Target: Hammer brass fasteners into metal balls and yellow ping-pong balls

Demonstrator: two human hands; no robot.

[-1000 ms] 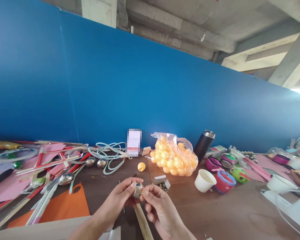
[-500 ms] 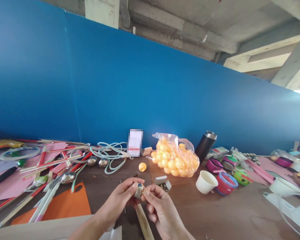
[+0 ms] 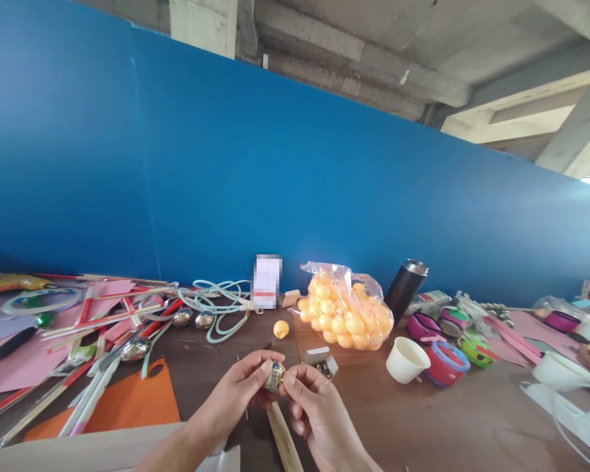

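A shiny silver ball [image 3: 275, 376] with a patterned surface sits between the thumb and fingers of my left hand [image 3: 252, 379], low in the middle of the view. My right hand [image 3: 309, 392] meets the ball's right side, thumb and forefinger pinched together; whatever small piece is between those fingertips is hidden. Under both hands lies a wooden stick [image 3: 284, 438]. Just behind my right hand stands a small open box [image 3: 316, 356] holding little brassy metal pieces. A loose orange ball [image 3: 280, 329] rests farther back on the brown table [image 3: 368, 410].
Behind is a clear bag of orange balls [image 3: 347, 318], with a black flask [image 3: 406, 288] and a white paper cup [image 3: 407, 360] to its right. Pale tubing [image 3: 221, 301], an orange sheet [image 3: 128, 396] and several sticks clutter the left. A blue partition [image 3: 295, 164] closes the back.
Both hands keep the same hold on the silver ball, almost motionless. The whole view has shifted very slightly.
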